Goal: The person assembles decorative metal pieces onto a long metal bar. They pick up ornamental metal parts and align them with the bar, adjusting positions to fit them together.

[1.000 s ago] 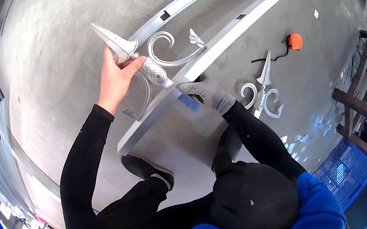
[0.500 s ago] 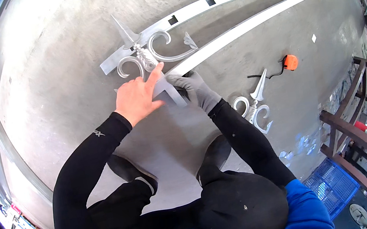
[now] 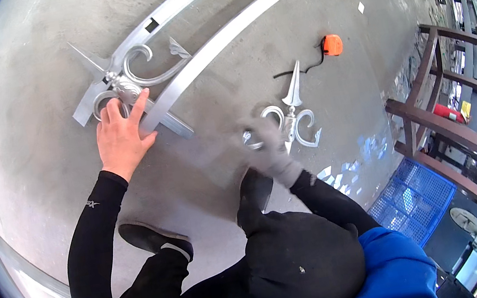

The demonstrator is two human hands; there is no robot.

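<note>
My bare left hand (image 3: 121, 136) lies over the lower end of a silver metal spear-and-scroll ornament (image 3: 128, 88), fingers spread and thumb apart. Its fingertips touch the ornament's body and one curl. The ornament rests across a silver bar with square holes (image 3: 178, 1); beside it runs a plain silver bar (image 3: 232, 30). A short metal piece (image 3: 175, 123) sticks out from under the plain bar's near end. My right hand (image 3: 274, 152), in a grey glove, is smeared by motion beside a second such ornament (image 3: 290, 122) on the floor. Whether it touches that one is unclear.
An orange tape measure (image 3: 332, 45) with a black strap lies on the concrete floor, beyond the second ornament. At right stand a brown metal frame (image 3: 427, 119) and a blue perforated crate (image 3: 412, 199). Small pale scraps (image 3: 342, 176) lie near the crate.
My right hand has left the near end of the plain bar and moved right, over to the second ornament. My left hand stays at the first ornament, its fingers more spread. The view has turned.
</note>
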